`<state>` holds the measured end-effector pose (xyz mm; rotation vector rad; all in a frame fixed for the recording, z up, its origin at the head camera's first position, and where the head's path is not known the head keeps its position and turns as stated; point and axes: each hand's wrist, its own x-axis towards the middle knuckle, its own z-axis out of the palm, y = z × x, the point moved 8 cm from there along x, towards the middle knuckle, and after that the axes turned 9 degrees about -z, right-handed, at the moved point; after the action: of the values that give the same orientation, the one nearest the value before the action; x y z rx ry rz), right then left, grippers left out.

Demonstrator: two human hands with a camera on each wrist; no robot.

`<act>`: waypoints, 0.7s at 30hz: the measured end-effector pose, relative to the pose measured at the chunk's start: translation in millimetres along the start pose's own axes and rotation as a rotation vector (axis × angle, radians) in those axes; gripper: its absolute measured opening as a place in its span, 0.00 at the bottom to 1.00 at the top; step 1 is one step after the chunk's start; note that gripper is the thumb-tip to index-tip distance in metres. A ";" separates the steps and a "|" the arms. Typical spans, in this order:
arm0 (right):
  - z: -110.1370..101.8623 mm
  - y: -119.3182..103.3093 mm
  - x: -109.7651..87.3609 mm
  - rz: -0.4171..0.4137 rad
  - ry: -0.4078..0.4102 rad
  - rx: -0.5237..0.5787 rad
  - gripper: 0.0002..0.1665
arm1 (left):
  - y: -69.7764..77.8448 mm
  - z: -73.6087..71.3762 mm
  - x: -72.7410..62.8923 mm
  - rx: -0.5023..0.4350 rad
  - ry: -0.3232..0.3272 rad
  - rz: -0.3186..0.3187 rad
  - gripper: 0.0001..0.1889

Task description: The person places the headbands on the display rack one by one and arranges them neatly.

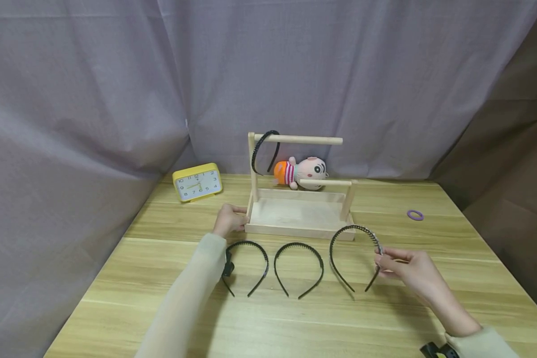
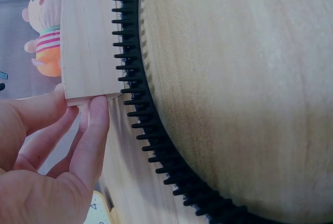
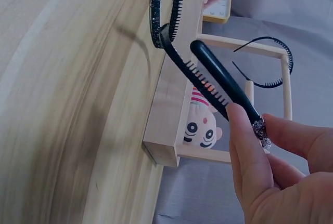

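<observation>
My right hand [image 1: 411, 273] pinches a black toothed headband [image 1: 353, 227] by its right side, lifted off the table. In the right wrist view, sparkly stones [image 3: 261, 132] show on this headband beside the fingertips. My left hand [image 1: 229, 220] grips the left end of a wooden rack [image 1: 295, 230], thumb and fingers at the tray's corner. Another black headband [image 1: 256, 151] hangs at the left of the rack's upper bar [image 1: 311, 140]. Two more lie on the table in front: a left headband [image 1: 247, 242], partly behind my left sleeve, and a middle headband [image 1: 297, 244].
Behind the rack lies a plush doll [image 1: 311, 171] in a striped top. A yellow alarm clock [image 1: 198, 182] stands at the back left. On the right is a purple ring [image 1: 415, 215]. Grey cloth [image 1: 268, 64] hangs along the table's back edge.
</observation>
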<state>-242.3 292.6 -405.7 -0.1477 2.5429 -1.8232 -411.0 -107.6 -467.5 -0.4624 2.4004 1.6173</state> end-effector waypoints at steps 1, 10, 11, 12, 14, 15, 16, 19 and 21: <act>-0.3 -0.9 0.6 -0.010 0.007 0.008 0.34 | -0.1 0.2 0.1 0.000 0.000 -0.001 0.17; -17.3 22.8 18.0 -0.105 0.094 0.125 0.31 | -2.4 1.4 3.0 -0.002 -0.002 -0.027 0.16; -20.1 27.9 20.7 -0.111 0.102 0.135 0.30 | -2.6 1.5 3.1 -0.002 -0.002 -0.029 0.16; -22.7 32.5 22.9 -0.121 0.122 0.167 0.27 | -2.8 1.4 3.2 -0.003 -0.003 -0.031 0.16; -25.3 33.6 24.4 -0.127 0.143 0.162 0.23 | -3.0 1.2 3.2 -0.002 -0.004 -0.031 0.16; -25.6 30.7 24.2 -0.135 0.150 0.149 0.19 | -2.9 1.2 3.3 -0.003 -0.003 -0.030 0.16; -25.5 26.4 23.1 -0.138 0.163 0.148 0.16 | -2.9 1.2 3.3 -0.003 -0.003 -0.030 0.16; -21.9 4.7 18.0 -0.162 0.176 0.176 0.11 | -2.5 1.4 3.1 -0.007 -0.003 -0.027 0.16; -19.7 -7.9 15.5 -0.170 0.182 0.204 0.14 | -2.2 1.1 2.6 -0.007 -0.001 -0.024 0.16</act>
<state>-258.4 307.4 -391.1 -0.2100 2.5050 -2.2432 -412.6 -107.8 -470.6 -0.4900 2.3802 1.6164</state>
